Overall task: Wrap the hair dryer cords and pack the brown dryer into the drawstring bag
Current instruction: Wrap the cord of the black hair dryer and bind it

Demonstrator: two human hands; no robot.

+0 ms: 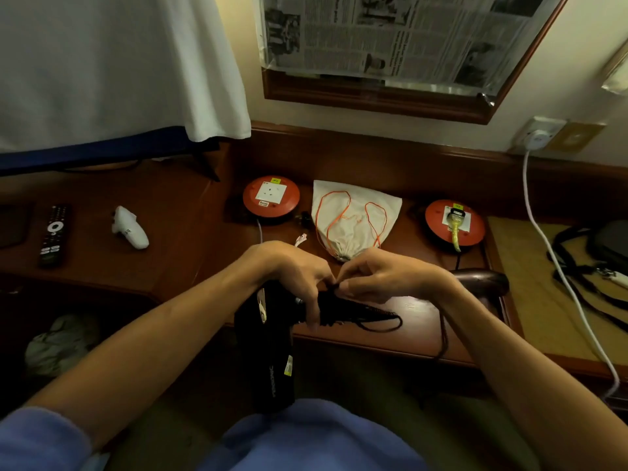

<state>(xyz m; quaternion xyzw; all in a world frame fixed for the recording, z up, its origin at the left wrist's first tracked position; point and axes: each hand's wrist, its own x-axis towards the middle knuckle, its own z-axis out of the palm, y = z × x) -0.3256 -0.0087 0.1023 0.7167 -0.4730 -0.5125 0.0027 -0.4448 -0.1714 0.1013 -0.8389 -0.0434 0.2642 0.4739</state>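
1. Head view: the left hand [292, 273] grips the handle of a black plastic hair dryer [268, 351] with cord bundled round it, while the right hand [384, 277] pinches the black cord [370, 317] end at the handle.
2. Looks like the cord-wrapping step on the black one; next up is probably tucking that loose loop so it stays put.
3. The glossy brown hair dryer [482, 278] lies on the dark wooden desk [190, 260] just behind the right wrist, not packed yet.
4. Count: two dryers, one cream drawstring bag with orange strings [353, 215] lying cinched, two round red socket reels [271, 196].
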